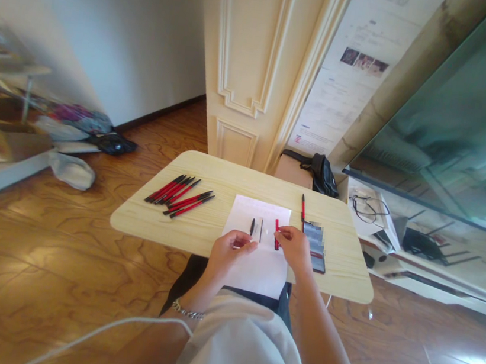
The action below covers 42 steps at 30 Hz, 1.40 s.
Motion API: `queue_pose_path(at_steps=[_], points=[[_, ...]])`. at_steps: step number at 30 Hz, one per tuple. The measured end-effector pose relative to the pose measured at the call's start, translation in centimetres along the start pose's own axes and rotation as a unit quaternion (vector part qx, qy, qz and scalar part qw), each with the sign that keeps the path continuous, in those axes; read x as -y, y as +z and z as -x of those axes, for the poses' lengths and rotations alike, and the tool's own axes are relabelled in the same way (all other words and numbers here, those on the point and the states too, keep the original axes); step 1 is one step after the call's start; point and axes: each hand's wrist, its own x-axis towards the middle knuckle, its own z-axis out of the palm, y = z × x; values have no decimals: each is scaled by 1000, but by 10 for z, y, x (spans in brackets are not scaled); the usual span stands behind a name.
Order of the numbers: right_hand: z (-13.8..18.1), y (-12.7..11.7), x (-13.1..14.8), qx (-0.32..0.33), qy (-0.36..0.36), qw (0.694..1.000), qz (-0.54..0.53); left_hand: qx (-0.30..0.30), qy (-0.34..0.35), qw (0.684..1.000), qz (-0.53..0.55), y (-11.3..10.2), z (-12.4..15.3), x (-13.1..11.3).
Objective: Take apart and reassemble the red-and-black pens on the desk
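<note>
A white sheet of paper [253, 273] lies in front of me with pen parts on it. Among them are a short black pen piece [252, 226] and a thin dark refill [261, 230]. My right hand [297, 249] pinches a red pen barrel [277, 227] at the sheet's right side. My left hand [229, 252] rests over the sheet's left part, just below the black piece, fingers bent; a small gap shows between thumb and forefinger, with nothing visible in it.
Several red and black pens [181, 193] lie at the left of the pale table [209, 168]. To the right are a phone [315, 248] and one more pen [303, 206]. A black bag [322, 171] sits behind the table. A white cable [112, 326] crosses my left forearm.
</note>
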Motion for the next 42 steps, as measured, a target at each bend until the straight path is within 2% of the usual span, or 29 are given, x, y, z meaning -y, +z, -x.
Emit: queue_pose_path(at_steps=[4, 10, 26, 30, 36, 42], points=[[-12, 5, -1, -18, 1, 988, 152, -1, 21, 999, -49, -8, -1, 5], [-9, 18, -1, -15, -19, 971, 238, -7, 47, 990, -134, -16, -1, 10], [-6, 11, -2, -9, 13, 959, 283, -6, 117, 948, -297, -30, -3, 22], [-5, 11, 0, -11, 2, 963, 270, 0, 136, 933, -334, -32, -3, 21], [8, 5, 1, -40, -22, 968, 248, 14, 153, 926, -345, -31, -1, 22], [21, 3, -9, -46, -23, 965, 256, 20, 157, 925, -345, -27, -2, 31]])
